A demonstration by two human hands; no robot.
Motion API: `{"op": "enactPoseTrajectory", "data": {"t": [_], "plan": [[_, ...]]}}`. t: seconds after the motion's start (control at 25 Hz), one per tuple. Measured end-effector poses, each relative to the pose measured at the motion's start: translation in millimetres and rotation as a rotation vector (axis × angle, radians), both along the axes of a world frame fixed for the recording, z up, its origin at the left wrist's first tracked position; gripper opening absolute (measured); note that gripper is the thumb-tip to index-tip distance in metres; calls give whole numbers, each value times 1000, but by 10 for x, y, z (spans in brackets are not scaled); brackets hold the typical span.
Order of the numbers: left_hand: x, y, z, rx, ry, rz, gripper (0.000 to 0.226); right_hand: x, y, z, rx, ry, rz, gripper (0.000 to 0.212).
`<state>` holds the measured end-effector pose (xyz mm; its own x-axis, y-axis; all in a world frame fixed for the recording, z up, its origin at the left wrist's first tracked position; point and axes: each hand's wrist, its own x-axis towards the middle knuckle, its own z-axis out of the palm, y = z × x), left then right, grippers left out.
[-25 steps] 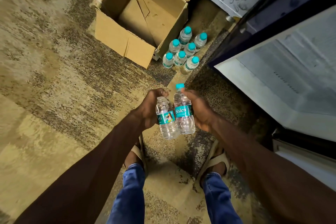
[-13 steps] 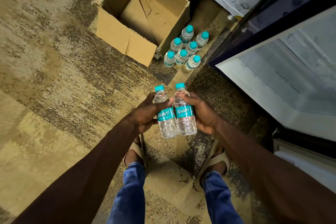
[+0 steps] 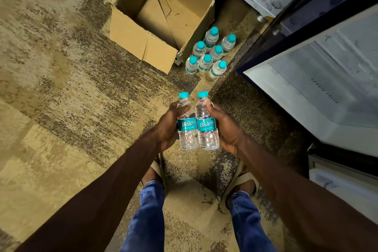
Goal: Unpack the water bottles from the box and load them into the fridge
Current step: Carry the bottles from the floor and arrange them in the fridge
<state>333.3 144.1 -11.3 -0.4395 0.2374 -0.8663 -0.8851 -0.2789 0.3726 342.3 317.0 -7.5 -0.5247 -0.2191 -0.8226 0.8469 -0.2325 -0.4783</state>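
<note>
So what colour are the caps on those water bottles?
Turquoise, on both held bottles and the seven floor bottles; clearest in the head view.

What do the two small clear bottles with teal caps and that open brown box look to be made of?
Clear teal-capped bottles: probably thin glossy plastic, see-through with ribbed walls. Open brown box: matte corrugated cardboard by the look, with folded flaps and creased seams.

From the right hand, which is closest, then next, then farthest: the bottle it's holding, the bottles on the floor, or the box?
In the head view, from the right hand:
1. Held bottle: gripped in that hand, beside the left hand's bottle.
2. Floor bottles: standing in a cluster ahead, by the box's right side.
3. Box: open on the floor, farther ahead and to the left.
</note>
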Motion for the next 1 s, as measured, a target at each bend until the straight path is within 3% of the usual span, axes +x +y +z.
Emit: {"op": "enactPoseTrajectory", "data": {"t": [0.12, 0.32, 0.56, 0.76, 0.88, 1.0], "plan": [[30, 16, 95, -24, 50, -57, 34, -9, 16, 16, 53, 57, 34, 55], [-46, 64, 282, -94, 99, -138, 20, -81, 130, 193, 107, 101, 23, 48], [-165, 236, 728, -106, 131, -100, 32, -120, 290, 581, 144, 126, 18, 44], [-364, 384, 1304, -100, 235, -206, 21, -250, 520, 1122, 291, 241, 25, 62], [-440, 496, 1636, -145, 382, -223, 29, -276, 690, 1454, 364, 372, 9, 74], [-485, 674, 1979, -233, 575, -312, 57, -250, 901, 1943, 444, 490, -13, 58]]}}
